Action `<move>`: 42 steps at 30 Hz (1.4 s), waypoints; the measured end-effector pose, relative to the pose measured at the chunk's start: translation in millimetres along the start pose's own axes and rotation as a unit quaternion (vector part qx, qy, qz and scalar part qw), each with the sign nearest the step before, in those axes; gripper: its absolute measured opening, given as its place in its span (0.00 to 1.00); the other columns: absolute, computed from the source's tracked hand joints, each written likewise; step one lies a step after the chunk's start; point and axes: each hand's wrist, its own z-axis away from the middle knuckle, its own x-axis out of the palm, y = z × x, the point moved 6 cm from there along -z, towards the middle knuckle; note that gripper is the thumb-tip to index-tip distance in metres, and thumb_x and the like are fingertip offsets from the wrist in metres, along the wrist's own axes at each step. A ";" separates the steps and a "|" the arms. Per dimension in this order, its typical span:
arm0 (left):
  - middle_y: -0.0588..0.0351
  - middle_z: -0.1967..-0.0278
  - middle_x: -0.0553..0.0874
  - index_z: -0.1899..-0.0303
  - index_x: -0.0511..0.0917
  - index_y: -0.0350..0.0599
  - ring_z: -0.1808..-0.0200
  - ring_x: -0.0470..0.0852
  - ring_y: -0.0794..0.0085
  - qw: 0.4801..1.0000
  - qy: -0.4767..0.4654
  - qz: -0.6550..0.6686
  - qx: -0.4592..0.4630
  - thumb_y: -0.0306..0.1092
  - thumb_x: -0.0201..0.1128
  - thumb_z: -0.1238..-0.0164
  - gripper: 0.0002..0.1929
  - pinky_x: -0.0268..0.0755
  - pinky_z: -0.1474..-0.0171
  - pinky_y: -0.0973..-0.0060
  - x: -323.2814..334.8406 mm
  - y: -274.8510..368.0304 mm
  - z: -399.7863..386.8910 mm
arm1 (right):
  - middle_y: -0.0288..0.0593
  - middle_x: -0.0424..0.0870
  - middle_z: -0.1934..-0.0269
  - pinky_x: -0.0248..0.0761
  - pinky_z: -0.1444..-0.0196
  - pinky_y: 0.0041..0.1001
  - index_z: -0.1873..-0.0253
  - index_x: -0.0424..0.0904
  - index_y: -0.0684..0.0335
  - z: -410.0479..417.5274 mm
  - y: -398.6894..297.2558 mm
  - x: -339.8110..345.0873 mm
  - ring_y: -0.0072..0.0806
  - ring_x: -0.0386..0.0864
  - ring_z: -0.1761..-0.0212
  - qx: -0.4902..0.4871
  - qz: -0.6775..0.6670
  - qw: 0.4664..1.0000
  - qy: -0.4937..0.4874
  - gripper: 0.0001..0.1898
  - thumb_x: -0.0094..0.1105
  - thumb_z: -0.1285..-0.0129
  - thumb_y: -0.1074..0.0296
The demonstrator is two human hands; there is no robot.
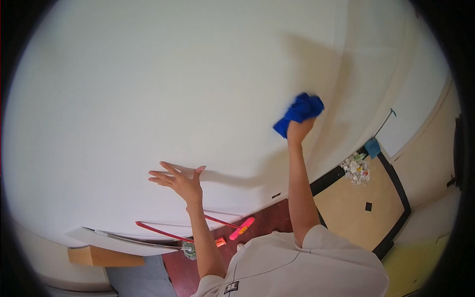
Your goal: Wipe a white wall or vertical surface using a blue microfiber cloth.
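Note:
A broad white wall (148, 104) fills most of the view in front of me. My right hand (300, 130) grips a bunched blue cloth (303, 108), held up at the wall; part of the cloth covers my fingers. Lower and to the left, my left hand (183, 185) has its fingers spread and holds nothing. It is at or very close to the wall surface; whether the palm touches cannot be told. Both arms cast shadows across the wall.
At the wall's foot, a pink-bristled broom (242, 228) and a mop with a grey-green head (189, 249) stand near an orange object (220, 242) on dark red flooring (276, 215). Right: a rubbish pile (356, 170) and blue dustpan (372, 147). Left: a wooden box (105, 256).

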 end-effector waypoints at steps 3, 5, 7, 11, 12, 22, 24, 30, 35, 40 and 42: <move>0.28 0.30 0.22 0.25 0.31 0.50 0.30 0.22 0.24 1.000 0.005 0.003 0.005 0.57 0.79 0.60 0.69 0.33 0.33 0.30 0.9 -0.1 0.0 | 0.56 0.78 0.52 0.60 0.40 0.44 0.52 0.77 0.66 30.9 -68.2 32.2 0.53 0.71 0.47 -0.052 -0.078 0.992 -0.091 0.16 0.58 0.47 0.71; 0.28 0.30 0.23 0.25 0.31 0.51 0.30 0.23 0.23 1.000 0.010 0.003 0.018 0.58 0.78 0.60 0.69 0.34 0.34 0.29 0.8 3.7 -1.4 | 0.64 0.70 0.48 0.61 0.40 0.49 0.46 0.73 0.72 98.2 -71.7 43.6 0.60 0.68 0.46 -0.103 0.060 0.987 -0.111 0.28 0.64 0.57 0.73; 0.27 0.30 0.23 0.25 0.31 0.52 0.30 0.23 0.23 1.000 0.015 -0.004 0.026 0.59 0.77 0.59 0.68 0.35 0.35 0.28 -1.6 -2.8 0.2 | 0.63 0.69 0.47 0.62 0.42 0.48 0.48 0.74 0.72 159.8 -82.1 49.9 0.59 0.69 0.46 -0.001 0.064 0.941 -0.332 0.26 0.66 0.56 0.72; 0.28 0.30 0.23 0.25 0.31 0.52 0.30 0.23 0.23 0.999 0.022 -0.007 0.026 0.61 0.76 0.59 0.68 0.34 0.35 0.27 1.0 -6.8 -1.7 | 0.63 0.70 0.51 0.64 0.44 0.45 0.54 0.76 0.73 202.5 -25.9 24.6 0.57 0.69 0.48 -0.054 0.044 0.954 -0.291 0.21 0.67 0.52 0.69; 0.28 0.29 0.23 0.25 0.32 0.52 0.30 0.23 0.23 0.999 0.022 -0.004 0.026 0.62 0.75 0.59 0.68 0.34 0.35 0.27 0.7 -7.0 -1.1 | 0.63 0.69 0.50 0.64 0.44 0.46 0.51 0.74 0.73 197.0 -7.6 19.6 0.58 0.69 0.47 -0.055 0.073 0.957 -0.277 0.25 0.69 0.54 0.68; 0.30 0.29 0.23 0.25 0.32 0.51 0.29 0.23 0.25 1.000 0.001 0.006 0.006 0.61 0.76 0.59 0.68 0.34 0.34 0.29 2.5 -2.6 -2.1 | 0.48 0.77 0.61 0.66 0.49 0.37 0.58 0.76 0.66 12.7 -20.0 3.3 0.45 0.73 0.55 -0.003 -0.062 0.997 -0.054 0.08 0.54 0.44 0.74; 0.30 0.29 0.23 0.25 0.31 0.51 0.29 0.23 0.25 1.000 0.015 -0.006 0.010 0.61 0.77 0.61 0.69 0.34 0.33 0.30 2.1 -3.9 -0.8 | 0.53 0.76 0.59 0.66 0.45 0.40 0.54 0.76 0.67 37.3 -48.8 24.4 0.51 0.72 0.51 -0.075 -0.038 0.992 -0.097 0.14 0.58 0.48 0.74; 0.30 0.29 0.23 0.25 0.31 0.51 0.29 0.24 0.25 0.999 0.017 -0.039 0.013 0.59 0.78 0.62 0.70 0.36 0.33 0.30 4.4 -4.7 -1.3 | 0.59 0.69 0.52 0.65 0.44 0.47 0.49 0.73 0.68 184.0 -27.4 29.9 0.57 0.69 0.49 -0.028 0.048 0.955 -0.291 0.23 0.66 0.52 0.70; 0.29 0.29 0.23 0.25 0.31 0.49 0.29 0.23 0.26 1.000 0.009 -0.028 0.004 0.59 0.78 0.60 0.70 0.35 0.32 0.32 1.5 -11.5 -3.9 | 0.61 0.69 0.53 0.65 0.43 0.45 0.47 0.71 0.71 183.8 45.9 0.5 0.59 0.68 0.48 0.028 0.158 0.949 -0.270 0.30 0.70 0.56 0.66; 0.27 0.30 0.23 0.25 0.33 0.46 0.30 0.22 0.25 1.000 -0.012 -0.010 -0.006 0.58 0.77 0.57 0.67 0.35 0.33 0.31 -3.4 -4.1 -4.6 | 0.45 0.82 0.60 0.64 0.39 0.38 0.54 0.76 0.63 104.1 132.8 -29.9 0.42 0.76 0.51 0.187 -0.009 0.980 -0.072 0.13 0.55 0.46 0.77; 0.27 0.30 0.23 0.25 0.33 0.46 0.29 0.23 0.25 1.000 -0.011 -0.004 -0.007 0.58 0.77 0.57 0.67 0.35 0.33 0.31 -2.5 -2.7 -1.5 | 0.45 0.80 0.59 0.67 0.43 0.34 0.55 0.76 0.63 58.6 122.2 -39.6 0.39 0.76 0.54 0.300 -0.080 0.949 -0.057 0.12 0.54 0.45 0.77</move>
